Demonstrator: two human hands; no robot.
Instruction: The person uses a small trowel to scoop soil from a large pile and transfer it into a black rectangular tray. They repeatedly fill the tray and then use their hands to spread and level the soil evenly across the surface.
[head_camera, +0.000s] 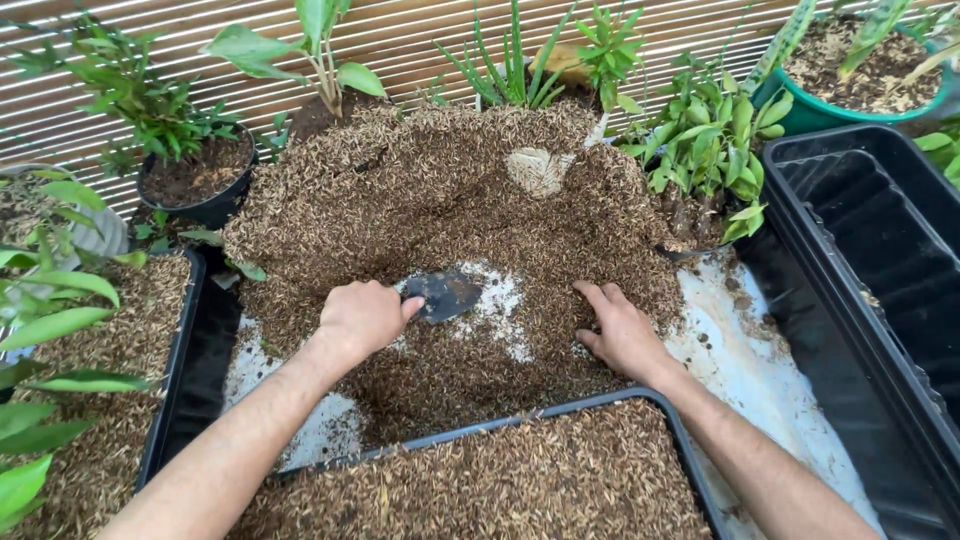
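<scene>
A big heap of brown husk-like potting mix (450, 190) lies on a white sheet (770, 380). My left hand (362, 316) is closed around the handle of a small dark trowel (445, 293), whose blade rests in a scraped hollow of the heap. My right hand (622, 330) lies flat on the mix to the right of the hollow, fingers spread, holding nothing. Just below both hands a black rectangular planter (560, 412) is filled with the same mix.
An empty black trough (850, 290) stands at the right. Another black planter (178, 340) holding mix and green plants is at the left. Potted plants (195, 165) and a green pot (810, 112) line a slatted wall behind the heap.
</scene>
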